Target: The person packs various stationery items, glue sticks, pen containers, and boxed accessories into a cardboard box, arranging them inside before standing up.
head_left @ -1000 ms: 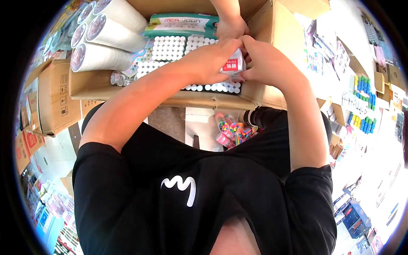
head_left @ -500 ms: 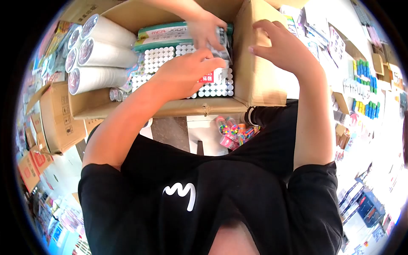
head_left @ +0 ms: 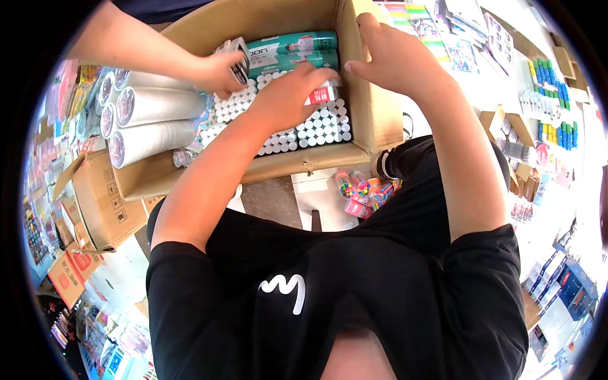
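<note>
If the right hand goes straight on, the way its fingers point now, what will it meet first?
The right hand would probably meet the box's right wall first; its height is unclear, so it may pass above.

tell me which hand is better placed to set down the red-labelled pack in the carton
Left, I'd judge: the left hand already grips the red-labelled pack above the white round tops, while the right hand is open by the carton wall, with nothing visible in it.
</note>
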Action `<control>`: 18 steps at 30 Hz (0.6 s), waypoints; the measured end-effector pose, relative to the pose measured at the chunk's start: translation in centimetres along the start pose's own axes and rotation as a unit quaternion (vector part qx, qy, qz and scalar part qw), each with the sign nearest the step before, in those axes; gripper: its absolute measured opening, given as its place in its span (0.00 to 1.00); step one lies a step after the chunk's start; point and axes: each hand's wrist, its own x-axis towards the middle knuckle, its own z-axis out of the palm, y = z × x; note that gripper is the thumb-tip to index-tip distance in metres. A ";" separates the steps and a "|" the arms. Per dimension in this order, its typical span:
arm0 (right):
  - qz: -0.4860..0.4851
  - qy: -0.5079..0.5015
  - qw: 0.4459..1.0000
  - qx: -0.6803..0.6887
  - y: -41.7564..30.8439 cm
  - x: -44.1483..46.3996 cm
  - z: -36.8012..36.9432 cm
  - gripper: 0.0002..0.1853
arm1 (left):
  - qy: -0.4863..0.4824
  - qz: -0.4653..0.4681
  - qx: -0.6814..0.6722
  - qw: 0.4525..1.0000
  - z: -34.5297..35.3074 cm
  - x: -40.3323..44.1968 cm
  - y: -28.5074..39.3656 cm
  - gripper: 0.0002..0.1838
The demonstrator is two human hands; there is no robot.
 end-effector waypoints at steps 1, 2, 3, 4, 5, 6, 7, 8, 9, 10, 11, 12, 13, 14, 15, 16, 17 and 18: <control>-0.005 0.000 1.000 -0.003 0.0 0.1 0.1 0.33 | -0.042 -0.010 -0.006 0.999 0.2 0.0 -0.3 0.32; -0.005 0.001 1.000 -0.002 0.0 0.2 0.1 0.33 | -0.042 -0.011 -0.005 0.999 0.4 0.0 -0.6 0.32; -0.005 0.001 1.000 -0.006 0.1 0.2 0.2 0.33 | -0.037 0.012 -0.008 0.999 0.6 0.0 -0.9 0.32; -0.007 0.001 1.000 -0.009 0.1 0.3 0.2 0.33 | -0.031 0.033 -0.011 0.999 0.5 -0.1 -0.8 0.31; -0.013 0.004 1.000 -0.007 0.0 0.3 0.2 0.33 | -0.020 0.040 -0.017 0.999 0.4 -0.3 -0.7 0.31; -0.010 0.001 1.000 -0.002 0.0 0.3 0.1 0.33 | -0.017 0.034 -0.011 0.999 0.3 -0.4 -0.6 0.31; -0.007 -0.002 1.000 0.004 0.0 0.4 0.1 0.34 | -0.016 0.038 -0.009 0.999 0.0 -0.5 -0.3 0.31; -0.014 0.000 1.000 0.008 0.0 0.6 0.2 0.34 | -0.016 0.043 -0.008 0.999 -0.3 -0.9 -0.2 0.31; 0.000 0.002 1.000 0.008 0.1 0.7 0.4 0.34 | -0.009 0.062 -0.008 0.998 -0.7 -1.3 -0.4 0.30; 0.014 0.004 1.000 0.008 0.2 0.9 0.4 0.34 | -0.008 0.057 -0.003 0.998 -1.3 -1.8 -0.2 0.30; 0.014 -0.006 1.000 0.006 0.3 1.1 0.4 0.35 | -0.009 0.076 -0.004 0.997 -2.1 -2.4 -0.1 0.30; 0.010 -0.004 1.000 0.008 0.3 1.3 0.3 0.35 | -0.011 0.097 -0.006 0.995 -2.9 -3.0 0.0 0.30; 0.008 -0.013 1.000 0.006 0.3 1.5 0.1 0.35 | -0.012 0.065 -0.030 0.997 -3.6 -3.7 -0.1 0.28; 0.007 -0.021 1.000 0.005 0.4 1.6 0.0 0.36 | -0.013 0.065 -0.027 0.997 -4.2 -4.4 -0.4 0.28; 0.007 -0.019 1.000 0.007 0.5 1.8 0.2 0.36 | 0.015 0.024 -0.040 0.999 -4.7 -5.0 -0.7 0.28; 0.005 -0.009 1.000 -0.002 0.6 2.0 0.5 0.36 | 0.042 -0.016 -0.052 0.998 -5.4 -5.5 -1.0 0.27; 0.004 0.000 1.000 -0.010 0.7 2.1 0.8 0.36 | 0.065 -0.010 -0.055 0.996 -6.3 -6.1 -1.5 0.27; 0.006 0.002 1.000 -0.007 0.6 2.2 1.0 0.36 | 0.062 -0.008 -0.052 0.997 -7.0 -6.6 -1.7 0.27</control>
